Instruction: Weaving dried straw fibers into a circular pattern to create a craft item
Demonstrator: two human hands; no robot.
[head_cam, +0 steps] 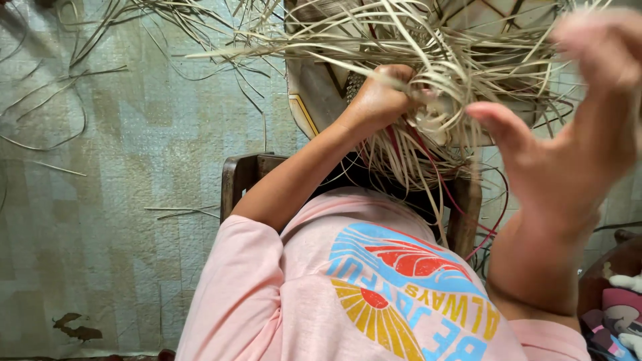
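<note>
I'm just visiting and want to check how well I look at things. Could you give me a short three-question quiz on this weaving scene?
1. True or false: the left hand is closed on a bunch of pale straw strips.
2. Which hand is raised with fingers spread, gripping nothing visible?
A. the left hand
B. the right hand
C. both
3. Fill in: the person wears a ____ T-shirt with a colourful print.

Key: 1 true; 2 B; 3 pink.
</note>
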